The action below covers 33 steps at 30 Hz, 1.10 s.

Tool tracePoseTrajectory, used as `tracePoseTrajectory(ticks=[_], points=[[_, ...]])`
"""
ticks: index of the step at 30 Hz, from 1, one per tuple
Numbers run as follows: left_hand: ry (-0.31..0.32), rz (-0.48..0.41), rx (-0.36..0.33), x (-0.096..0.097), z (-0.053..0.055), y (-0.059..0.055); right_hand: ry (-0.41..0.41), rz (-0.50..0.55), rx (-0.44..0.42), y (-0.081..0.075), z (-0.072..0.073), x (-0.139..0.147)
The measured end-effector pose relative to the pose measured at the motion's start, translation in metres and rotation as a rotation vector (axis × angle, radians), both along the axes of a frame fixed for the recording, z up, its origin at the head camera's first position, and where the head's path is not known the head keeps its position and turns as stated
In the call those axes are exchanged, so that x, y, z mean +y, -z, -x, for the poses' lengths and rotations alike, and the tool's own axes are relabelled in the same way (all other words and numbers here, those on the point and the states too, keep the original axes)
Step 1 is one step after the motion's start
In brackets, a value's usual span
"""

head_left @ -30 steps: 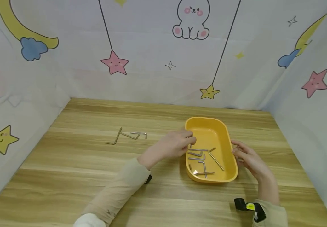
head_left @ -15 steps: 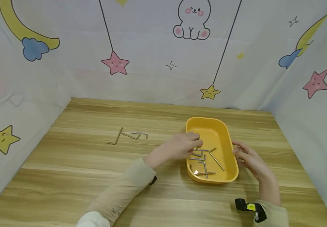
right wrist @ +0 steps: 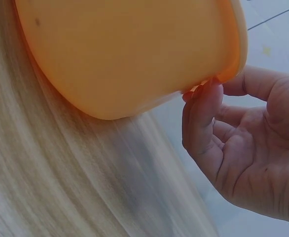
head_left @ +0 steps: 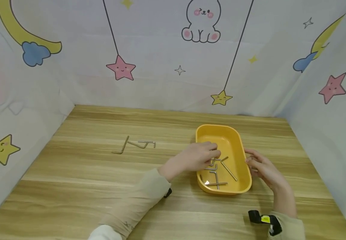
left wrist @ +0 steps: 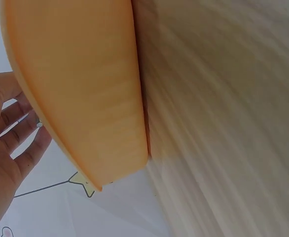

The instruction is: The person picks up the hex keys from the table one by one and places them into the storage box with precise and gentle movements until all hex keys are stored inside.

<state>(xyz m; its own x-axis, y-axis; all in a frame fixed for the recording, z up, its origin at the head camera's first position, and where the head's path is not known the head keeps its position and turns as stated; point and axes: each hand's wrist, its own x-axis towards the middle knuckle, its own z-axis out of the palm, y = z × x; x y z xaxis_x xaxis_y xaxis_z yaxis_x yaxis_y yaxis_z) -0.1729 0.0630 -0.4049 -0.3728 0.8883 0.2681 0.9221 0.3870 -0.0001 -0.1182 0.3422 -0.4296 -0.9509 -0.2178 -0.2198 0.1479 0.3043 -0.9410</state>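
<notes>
A yellow plastic tray (head_left: 242, 166) on the table holds several L-shaped hex keys (head_left: 229, 170), mostly toward its near end. My left hand (head_left: 195, 156) reaches over the tray's left rim, fingers bent and pinching a hex key whose small metal end (left wrist: 39, 125) shows between them in the left wrist view. Most of that key is hidden by the fingers. At the right side of the tray, my right hand (head_left: 264, 170) grips the rim between thumb and fingers, seen close in the right wrist view beside the tray wall (right wrist: 125, 59).
Three more hex keys (head_left: 137, 144) lie close together on the wooden table (head_left: 86, 173), left of the tray. A white printed cloth (head_left: 161, 40) stands behind the table and along both sides. Each wrist wears a small black camera (head_left: 264, 220).
My left hand has moved right and slightly nearer, further over the tray, with the pinched hex key. My right hand and the tray have stayed in place.
</notes>
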Motion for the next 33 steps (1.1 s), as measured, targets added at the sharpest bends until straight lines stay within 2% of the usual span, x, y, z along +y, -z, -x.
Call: tracePoseTrajectory(ticks=[6, 11, 18, 24, 33], points=[[-0.004, -0.025, 0.031, 0.01, -0.002, 0.008, 0.001, -0.009, 0.003, 0.0, -0.001, 0.001], [-0.003, -0.038, -0.009, 0.017, -0.005, 0.013, -0.007, -0.007, 0.002, 0.002, -0.001, 0.002], [0.024, 0.019, -0.01, 0.031, -0.013, 0.021, -0.003, -0.015, -0.005, 0.002, 0.0, 0.001], [0.051, 0.062, -0.049, 0.044, -0.016, 0.027, 0.002, -0.023, -0.015, 0.002, 0.0, 0.001], [0.079, 0.07, -0.08, 0.048, -0.021, 0.027, -0.005, -0.029, -0.002, 0.002, 0.0, 0.002]])
